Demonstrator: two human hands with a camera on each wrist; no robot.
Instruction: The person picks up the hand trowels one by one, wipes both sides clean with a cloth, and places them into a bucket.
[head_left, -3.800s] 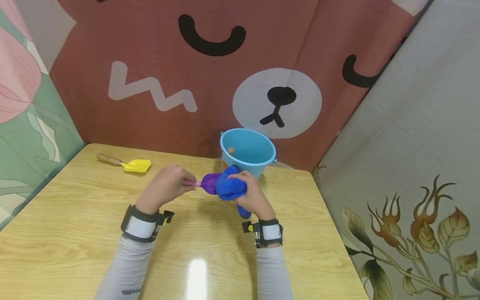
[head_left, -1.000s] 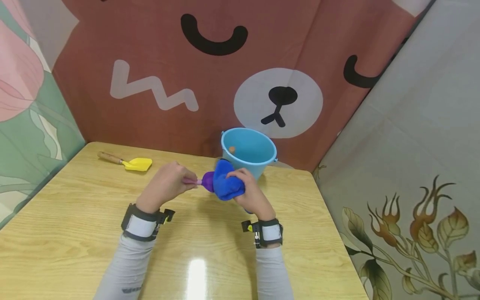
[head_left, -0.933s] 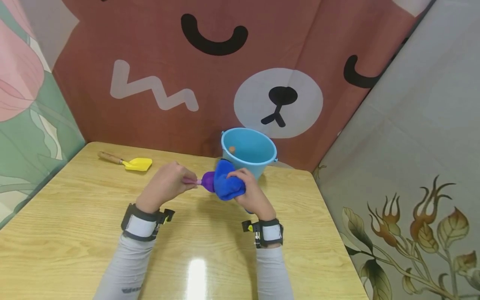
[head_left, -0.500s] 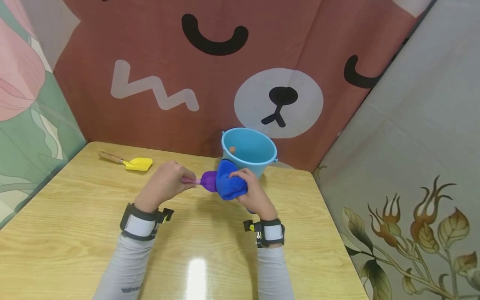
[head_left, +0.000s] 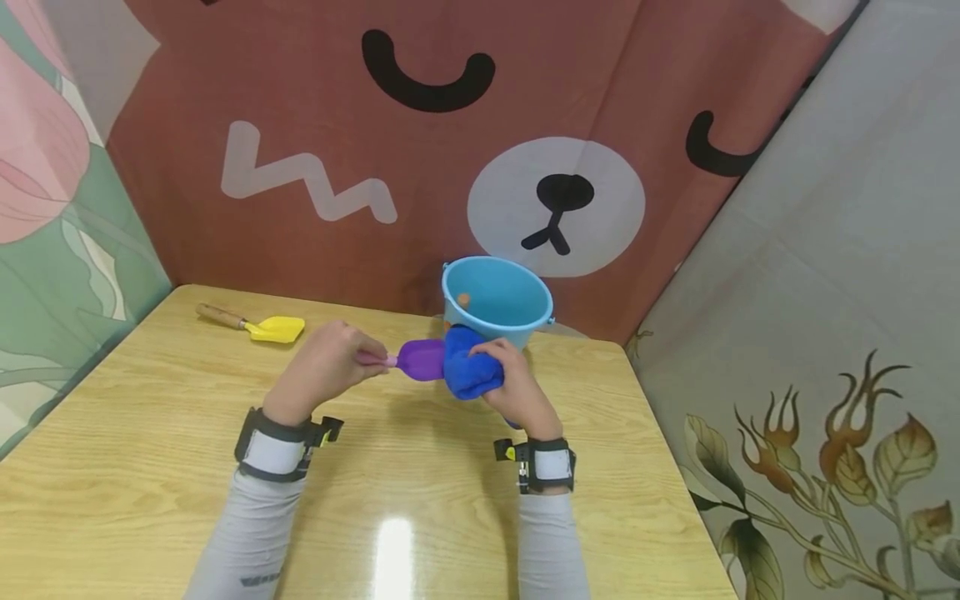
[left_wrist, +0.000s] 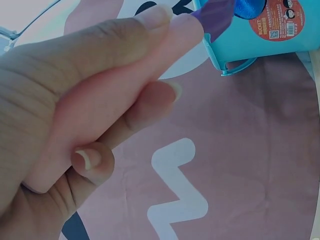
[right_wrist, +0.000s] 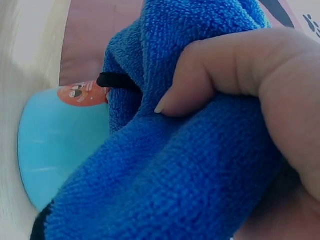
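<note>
My left hand (head_left: pixel 330 367) grips the pink handle (left_wrist: pixel 120 95) of a toy shovel with a purple blade (head_left: pixel 420 360), held above the table. In the left wrist view, the thumb lies along that handle and the fingers curl under it. My right hand (head_left: pixel 522 387) holds a bunched blue cloth (head_left: pixel 471 367) against the far end of the blade, covering its tip. Terry fabric with a dark edge fills much of the right wrist view, pinched under the thumb. Whether the cloth wraps the blade's underside is hidden.
Behind the hands stands a light blue bucket (head_left: pixel 525 321) with a small orange-brown end (head_left: pixel 463 301) showing inside. A yellow toy shovel (head_left: pixel 276 328) with a wooden handle lies at the back left of the wooden table (head_left: pixel 360 492). A printed curtain hangs directly behind.
The cloth has slid right along the blade toward its tip, uncovering more purple. My right hand has shifted right and my left hand slightly left. Bucket and yellow shovel stay put.
</note>
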